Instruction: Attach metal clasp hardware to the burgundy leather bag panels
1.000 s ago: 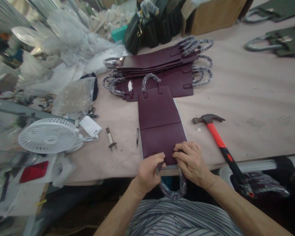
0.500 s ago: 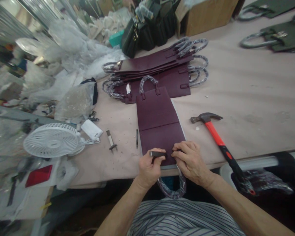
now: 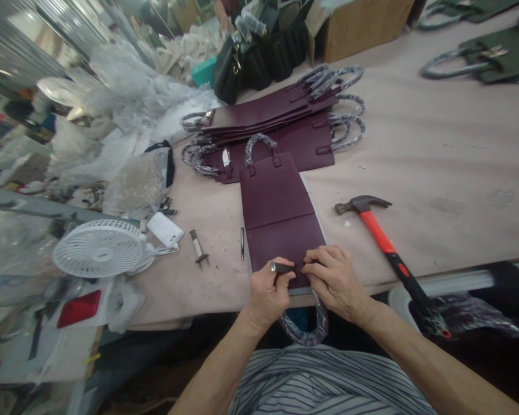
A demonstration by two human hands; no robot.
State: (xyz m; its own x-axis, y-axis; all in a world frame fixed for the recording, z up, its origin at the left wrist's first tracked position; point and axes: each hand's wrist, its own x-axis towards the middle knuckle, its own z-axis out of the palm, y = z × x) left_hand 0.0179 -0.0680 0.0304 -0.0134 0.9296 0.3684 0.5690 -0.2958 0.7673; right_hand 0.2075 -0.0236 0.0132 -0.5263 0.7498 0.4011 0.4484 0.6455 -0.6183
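Pinching the same dark strip (image 3: 282, 267) in left hand (image 3: 269, 295), right hand (image 3: 335, 278) pressing burgundy leather bag (image 3: 281, 230)

R hand (image 3: 335, 282): room on table (image 3: 436, 230) up to hammer (image 3: 374, 233). L hand (image 3: 270, 297): gap to slim metal tool (image 3: 242, 243), then fan (image 3: 98, 249) blocks.

Left hand (image 3: 268, 297) pinches small dark metal piece (image 3: 282, 267) at lower edge of burgundy leather tote (image 3: 281, 225); right hand (image 3: 335, 282) presses same leather. Plastic-wrapped handle (image 3: 305, 328) hangs past surface (image 3: 436, 173) edge. Claw hammer (image 3: 378, 242) lies right; stacked burgundy panels (image 3: 277, 115) beyond.
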